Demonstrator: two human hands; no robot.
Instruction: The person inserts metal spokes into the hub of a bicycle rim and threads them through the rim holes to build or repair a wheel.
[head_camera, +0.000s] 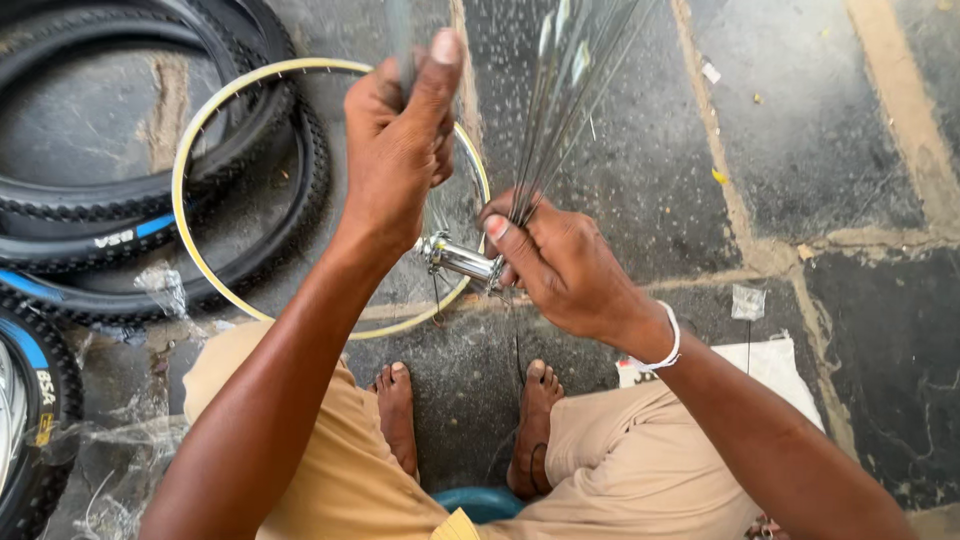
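Shiny hub (462, 259) bristling with spokes (560, 90); both hands (400, 150) apparently clamped on them.

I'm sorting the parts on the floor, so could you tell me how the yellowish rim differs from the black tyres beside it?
The rim is a thin, smooth, pale yellow hoop; the tyres are thick, black and knobbly. The rim shows almost whole, while the tyres are cut off by the picture's edge. The rim lies partly over one tyre. Both are round and lie flat on the stone floor.

A floor (850, 130) of dark stone slabs with pale, sandy joints lies in daylight, black tyres (90, 215) piled at its left edge beside scraps of clear plastic wrap (160, 290).
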